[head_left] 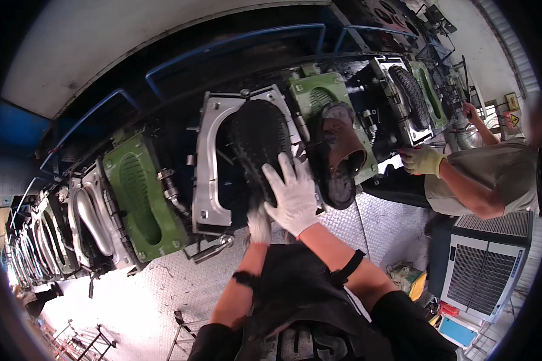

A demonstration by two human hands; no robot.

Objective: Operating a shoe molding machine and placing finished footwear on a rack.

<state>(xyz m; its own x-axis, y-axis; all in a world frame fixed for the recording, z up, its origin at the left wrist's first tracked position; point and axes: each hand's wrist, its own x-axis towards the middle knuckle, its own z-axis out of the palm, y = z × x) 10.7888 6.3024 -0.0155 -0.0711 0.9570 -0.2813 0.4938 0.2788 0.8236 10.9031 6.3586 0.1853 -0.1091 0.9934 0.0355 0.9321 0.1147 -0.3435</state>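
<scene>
A black treaded shoe sole [256, 135] lies in an open silver metal mould [214, 162] on the long machine in front of me. My right hand [292, 192], in a white glove, rests flat on the sole's lower right edge with its fingers spread. My left hand [259, 224], also in a white glove, is curled around the sole's lower end, and the right hand partly hides it. Just to the right, a brown shoe upper on a black last [342, 153] stands against a green mould [316, 93].
More green [140, 195] and silver moulds run off to the left and right under blue rails. A co-worker's hand in a yellow-green glove [421, 160] touches the machine at right. A white air cooler [485, 271] stands on the ribbed metal floor [156, 289].
</scene>
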